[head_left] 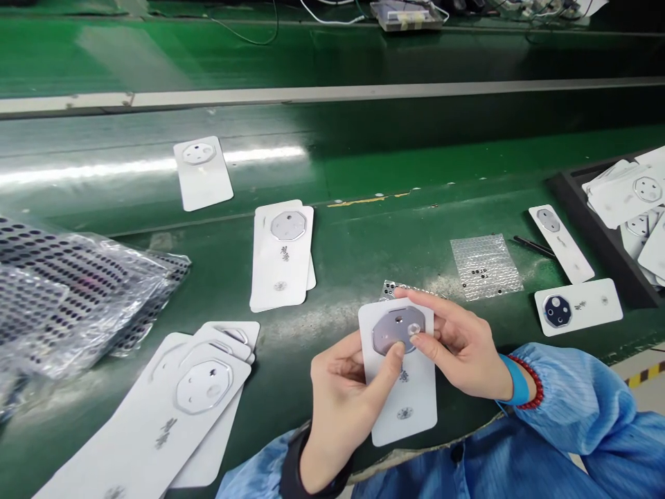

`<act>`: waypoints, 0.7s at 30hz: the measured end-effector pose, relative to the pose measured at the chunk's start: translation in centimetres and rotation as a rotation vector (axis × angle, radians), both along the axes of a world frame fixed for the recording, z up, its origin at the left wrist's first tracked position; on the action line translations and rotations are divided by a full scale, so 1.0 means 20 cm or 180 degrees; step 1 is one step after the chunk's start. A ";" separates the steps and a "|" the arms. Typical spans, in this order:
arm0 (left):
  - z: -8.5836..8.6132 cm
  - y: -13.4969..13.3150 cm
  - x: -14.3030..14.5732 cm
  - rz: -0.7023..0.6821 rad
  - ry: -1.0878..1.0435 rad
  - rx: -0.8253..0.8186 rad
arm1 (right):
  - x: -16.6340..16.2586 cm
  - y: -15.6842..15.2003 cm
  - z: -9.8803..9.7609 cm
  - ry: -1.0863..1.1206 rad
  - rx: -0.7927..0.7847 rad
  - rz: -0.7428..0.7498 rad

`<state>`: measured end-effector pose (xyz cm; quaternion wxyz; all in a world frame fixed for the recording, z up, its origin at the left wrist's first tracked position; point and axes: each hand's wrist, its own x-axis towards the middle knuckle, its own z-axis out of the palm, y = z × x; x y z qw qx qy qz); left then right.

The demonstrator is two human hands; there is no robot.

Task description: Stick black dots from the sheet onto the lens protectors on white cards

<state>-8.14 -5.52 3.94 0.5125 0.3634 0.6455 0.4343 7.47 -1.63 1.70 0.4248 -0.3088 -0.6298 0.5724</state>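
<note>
Near the front edge of the bench I hold up a white phone back panel (404, 409) with a grey octagonal camera area at its top. My left hand (350, 398) grips its left side, thumb pressed on the lower rim of the octagon. My right hand (462, 339) closes on the upper right side, its thumb tip beside a small round lens ring; the fingers go behind the panel. Behind the panel's top edge, a strip of small dark round parts (391, 290) lies on the bench, partly hidden by my right hand.
Stacked white panels lie at the left (208, 388) and centre (280, 263), with a single panel (205, 184) on the belt. Clear plastic sheets of black dots (77, 291) lie far left. At right are a dotted film (485, 267), black tweezers (535, 246), loose panels (579, 307) and a black tray (597, 242).
</note>
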 end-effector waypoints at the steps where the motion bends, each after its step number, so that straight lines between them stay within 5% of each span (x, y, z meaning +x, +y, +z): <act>1: 0.00 0.00 0.00 -0.0031 -0.0058 -0.0032 | 0.00 0.00 0.00 0.0024 -0.0001 -0.0010; 8: -0.02 -0.01 0.02 0.0182 -0.0471 -0.0061 | -0.01 0.02 0.00 -0.0152 -0.0099 0.0041; 13: -0.05 0.00 0.01 -0.0072 -0.1034 -0.0004 | 0.01 0.05 0.00 0.0036 -0.0286 0.0111; 21: -0.05 0.01 0.00 0.0573 0.0174 0.0206 | 0.00 0.05 -0.03 0.0276 -0.0652 0.0269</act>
